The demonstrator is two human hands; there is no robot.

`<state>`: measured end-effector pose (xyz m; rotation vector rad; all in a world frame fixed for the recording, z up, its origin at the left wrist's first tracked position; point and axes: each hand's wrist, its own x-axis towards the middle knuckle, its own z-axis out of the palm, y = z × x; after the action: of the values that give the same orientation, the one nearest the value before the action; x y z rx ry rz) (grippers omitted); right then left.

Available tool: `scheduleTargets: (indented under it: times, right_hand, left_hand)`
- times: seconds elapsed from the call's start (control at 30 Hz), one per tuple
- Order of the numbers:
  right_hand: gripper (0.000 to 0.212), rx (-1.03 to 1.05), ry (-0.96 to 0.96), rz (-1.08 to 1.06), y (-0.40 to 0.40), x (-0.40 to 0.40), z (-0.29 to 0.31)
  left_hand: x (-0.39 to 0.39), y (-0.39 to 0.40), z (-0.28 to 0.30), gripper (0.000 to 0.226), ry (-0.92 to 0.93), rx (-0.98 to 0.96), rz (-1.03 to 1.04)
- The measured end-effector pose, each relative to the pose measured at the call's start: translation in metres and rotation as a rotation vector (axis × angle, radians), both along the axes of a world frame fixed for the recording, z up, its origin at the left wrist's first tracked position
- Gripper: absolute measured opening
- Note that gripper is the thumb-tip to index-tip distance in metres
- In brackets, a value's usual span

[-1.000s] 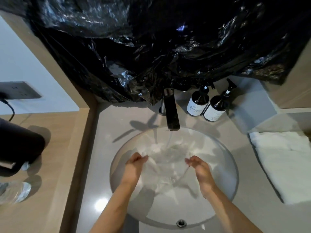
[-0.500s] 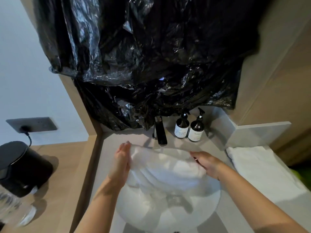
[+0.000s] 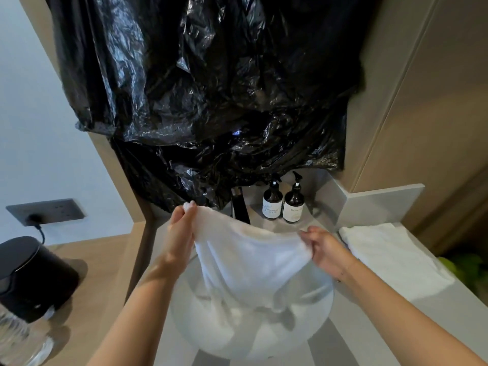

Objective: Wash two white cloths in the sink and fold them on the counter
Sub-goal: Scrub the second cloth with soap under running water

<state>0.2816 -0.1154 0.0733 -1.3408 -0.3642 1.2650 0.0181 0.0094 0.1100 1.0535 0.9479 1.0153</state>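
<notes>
Crinkled black plastic sheeting (image 3: 211,101) covers the wall above your pale grey stone counter (image 3: 435,320), and the round white sink basin (image 3: 311,328) sits below your arms. To your right, a folded white towel (image 3: 390,252) lies flat on that counter, well apart from the basin. You hold the wet white cloth (image 3: 248,257) stretched over the basin: its top edge is the long axis, running left to right and sloping down from your raised left hand (image 3: 182,228) to your lower right hand (image 3: 322,247). The body of the cloth hangs straight down from that edge, its lower end gathered close to the basin floor; whether it touches, you cannot tell from here. Your left fingers (image 3: 188,208) pinch one upper corner, thumb against them; your right fingers (image 3: 307,233) are curled round the opposite corner. Both hands sit on the cloth already, so neither has an advantage of reach, but your right hand is nearer the free counter. Judged from this, the carry to fold goes rightward. Behind the cloth stand the dark tap (image 3: 240,207) and two brown pump bottles (image 3: 284,204).
</notes>
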Motion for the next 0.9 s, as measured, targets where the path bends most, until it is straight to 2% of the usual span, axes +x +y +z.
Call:
scheduleTargets:
  times: [0.1,0.27,0.37,0.5,0.6,0.7,0.77,0.83,0.9]
  right_hand:
    - [0.028,0.071,-0.099,-0.010,0.014,0.006,0.035]
    - [0.031,0.207,-0.459,0.072,0.028,0.027,0.091]
    - [0.035,0.261,-0.611,0.094,0.035,0.035,0.122]
    - [0.029,0.283,-0.728,0.150,0.043,0.037,0.138]
    - [0.021,0.279,-0.791,0.191,0.044,0.038,0.122]
    - [0.027,0.252,-0.833,0.243,0.041,0.032,0.087]
    - [0.031,0.210,-0.907,0.282,0.039,0.028,0.055]
    - [0.026,0.148,-0.930,0.328,0.035,0.027,0.019]
    - [0.023,0.093,-0.950,0.420,0.031,0.031,-0.016]
  left_hand:
    - [-0.006,0.010,0.016,0.018,-0.018,0.046,0.030]
    - [-0.019,0.026,0.046,0.023,0.012,0.193,0.083]
    - [-0.022,0.034,0.061,0.008,-0.012,0.258,0.100]
    - [-0.021,0.035,0.071,0.008,-0.067,0.266,0.123]
    - [-0.027,0.025,0.052,0.011,-0.050,0.227,0.099]
    - [-0.026,0.006,0.014,0.010,-0.001,0.123,0.093]
    - [-0.022,-0.007,-0.017,0.011,0.082,0.036,0.078]
    - [-0.022,-0.015,-0.046,0.011,0.176,-0.025,0.064]
    - [-0.028,-0.017,-0.073,0.013,0.300,-0.020,0.020]
